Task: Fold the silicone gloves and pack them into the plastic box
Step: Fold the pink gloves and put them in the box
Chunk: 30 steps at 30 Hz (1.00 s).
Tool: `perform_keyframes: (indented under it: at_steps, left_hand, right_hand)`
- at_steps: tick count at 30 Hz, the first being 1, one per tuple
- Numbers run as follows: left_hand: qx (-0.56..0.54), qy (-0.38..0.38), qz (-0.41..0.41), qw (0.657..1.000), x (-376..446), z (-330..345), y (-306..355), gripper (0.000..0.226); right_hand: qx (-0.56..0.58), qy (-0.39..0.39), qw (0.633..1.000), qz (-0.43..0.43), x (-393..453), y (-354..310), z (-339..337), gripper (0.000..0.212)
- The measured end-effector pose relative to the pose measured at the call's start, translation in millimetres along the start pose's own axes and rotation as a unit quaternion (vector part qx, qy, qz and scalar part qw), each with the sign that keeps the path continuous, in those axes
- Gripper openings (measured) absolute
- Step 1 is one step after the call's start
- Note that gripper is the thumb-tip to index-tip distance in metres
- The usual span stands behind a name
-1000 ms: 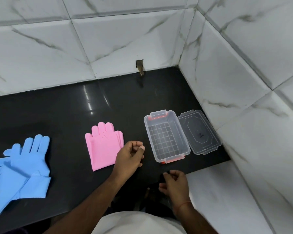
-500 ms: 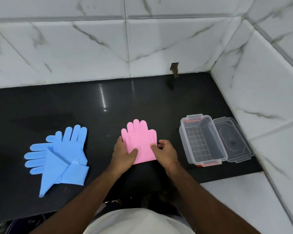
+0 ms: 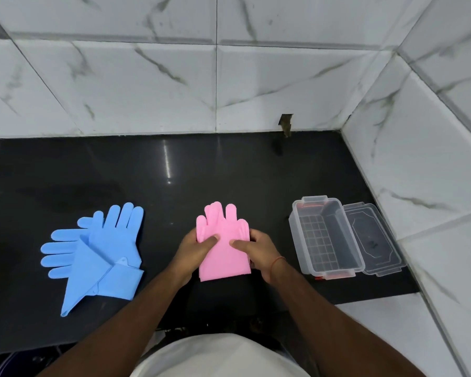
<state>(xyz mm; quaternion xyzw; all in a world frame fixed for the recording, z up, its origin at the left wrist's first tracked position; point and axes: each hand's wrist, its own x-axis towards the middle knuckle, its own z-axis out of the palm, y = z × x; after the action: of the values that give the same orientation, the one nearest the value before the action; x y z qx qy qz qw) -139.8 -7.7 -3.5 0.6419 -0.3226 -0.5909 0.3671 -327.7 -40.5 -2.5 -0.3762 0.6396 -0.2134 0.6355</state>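
- Gloves, pink (image 3: pixel 223 240): a flat stack on the black counter (image 3: pixel 174 170), fingers pointing to the back wall; the number of layers cannot be told.
- Left hand (image 3: pixel 195 247): grips the stack's left edge, thumb pressed on top, fingers curled under.
- Right hand (image 3: pixel 259 248): grips the stack's right edge in the same way, thumb on top.
- Gloves, blue (image 3: pixel 98 251): two, overlapped and crossed, well apart to the left of the pink stack; one cuff is folded over.
- Box (image 3: pixel 326 238): one, clear plastic, open, to the right of the hands and apart from them; a grid pattern shows on its floor, orange latches at both short ends.
- Lid (image 3: pixel 373 240): one, clear, lying flat just beside the box on its right, near the side wall.
- Surroundings: white marbled wall tiles (image 3: pixel 147 85) behind and to the right; a small dark notch (image 3: pixel 285 123) at the foot of the back wall.
- Obstructions: bare counter lies between the pink stack and the box.
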Motion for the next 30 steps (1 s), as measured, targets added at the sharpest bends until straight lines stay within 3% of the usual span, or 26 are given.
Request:
perform_keyframes:
  at_steps: [9, 15, 21, 24, 27, 30]
  left_hand:
    - [-0.143, -0.013, 0.085, 0.986, -13, 36, 20, 0.042]
    - [-0.141, -0.056, 0.077, 0.985, -9, 106, 60, 0.046]
    - [-0.027, -0.125, 0.069, 0.989, 4, 172, 78, 0.045]
    - [0.075, -0.096, 0.091, 0.988, 9, 189, 79, 0.045]
    - [0.235, -0.049, 0.153, 0.959, 11, 195, 79, 0.041]
    - [0.300, -0.033, 0.175, 0.937, 11, 198, 78, 0.045]
  right_hand:
    - [-0.064, 0.029, 0.988, -0.140, -38, -30, -49, 0.038]
    - [-0.030, 0.078, 0.981, -0.176, -66, -51, -135, 0.031]
    - [-0.043, 0.128, 0.982, -0.134, -72, -43, -221, 0.048]
    - [-0.049, 0.138, 0.982, -0.121, -65, -32, -238, 0.048]
    - [-0.093, 0.154, 0.977, -0.118, -55, -20, -241, 0.048]
    - [-0.182, 0.181, 0.960, -0.111, -47, -14, -238, 0.050]
